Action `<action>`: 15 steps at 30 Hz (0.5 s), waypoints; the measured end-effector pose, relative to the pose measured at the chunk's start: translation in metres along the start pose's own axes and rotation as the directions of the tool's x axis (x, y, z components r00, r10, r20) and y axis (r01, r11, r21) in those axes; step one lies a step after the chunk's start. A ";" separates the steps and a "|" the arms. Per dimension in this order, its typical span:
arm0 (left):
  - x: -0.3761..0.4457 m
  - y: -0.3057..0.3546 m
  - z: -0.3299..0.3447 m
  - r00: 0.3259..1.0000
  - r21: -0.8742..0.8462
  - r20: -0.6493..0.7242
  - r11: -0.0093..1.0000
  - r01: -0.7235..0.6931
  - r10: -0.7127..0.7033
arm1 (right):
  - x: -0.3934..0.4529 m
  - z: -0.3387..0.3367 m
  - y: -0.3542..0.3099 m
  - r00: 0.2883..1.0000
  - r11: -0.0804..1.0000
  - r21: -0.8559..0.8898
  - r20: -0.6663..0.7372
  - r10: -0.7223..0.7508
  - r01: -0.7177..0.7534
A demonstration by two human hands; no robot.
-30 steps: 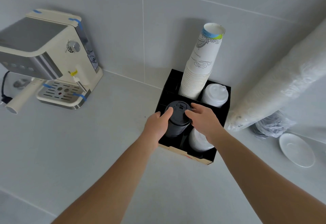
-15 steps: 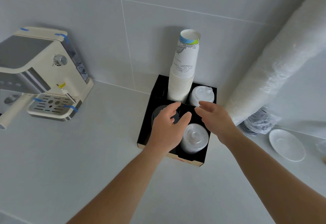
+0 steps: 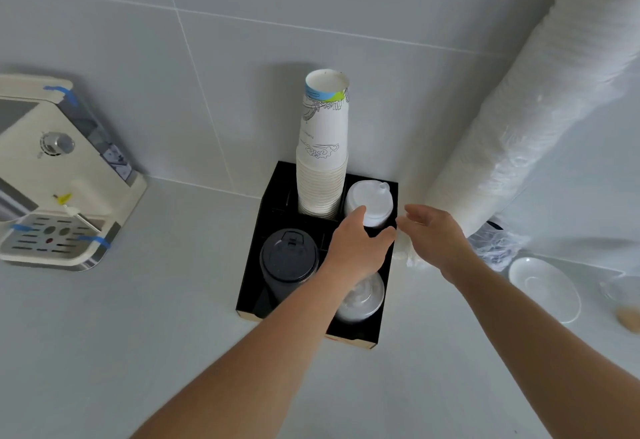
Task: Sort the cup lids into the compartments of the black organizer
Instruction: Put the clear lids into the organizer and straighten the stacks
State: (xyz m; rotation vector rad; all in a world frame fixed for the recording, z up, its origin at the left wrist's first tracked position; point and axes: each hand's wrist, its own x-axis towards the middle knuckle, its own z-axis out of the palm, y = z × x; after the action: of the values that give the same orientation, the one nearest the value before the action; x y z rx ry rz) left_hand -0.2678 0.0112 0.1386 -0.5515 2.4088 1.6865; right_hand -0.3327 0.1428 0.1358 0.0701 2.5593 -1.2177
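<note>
While both hands (image 3: pixel 356 248) (image 3: pixel 434 236) hover empty, fingers spread, glossy round black lids (image 3: pixel 289 258) fill matte organizer (image 3: pixel 353 336).

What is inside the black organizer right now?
The black organizer holds a black lid stack, paper cups, white sip lids and clear lids; the left hand partly covers those.
</note>
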 end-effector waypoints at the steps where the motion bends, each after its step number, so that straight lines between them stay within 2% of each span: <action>1: 0.005 0.000 0.002 1.000 -0.008 -0.010 1.000 0.018 -0.018 | 0.004 0.000 0.001 1.000 1.000 -0.016 0.004 -0.002 0.002; 6: 0.031 -0.006 0.009 0.989 -0.079 -0.142 0.997 0.023 -0.035 | 0.023 0.006 0.001 0.997 0.986 -0.144 0.017 -0.076 0.078; 11: 0.050 -0.008 0.017 0.988 -0.120 -0.127 0.990 0.068 -0.083 | 0.045 0.014 -0.003 0.983 0.922 -0.343 0.077 -0.165 0.182; 15: 0.060 -0.012 0.020 0.985 -0.129 -0.139 0.988 0.087 -0.105 | 0.058 0.022 0.000 0.961 0.868 -0.413 0.133 -0.241 0.275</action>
State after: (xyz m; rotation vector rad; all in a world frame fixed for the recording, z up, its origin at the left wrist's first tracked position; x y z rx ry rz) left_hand -0.3205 0.0134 0.1016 -0.8234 2.3414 1.8206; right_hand -0.3825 0.1206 0.1058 -0.4221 2.7656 -0.6842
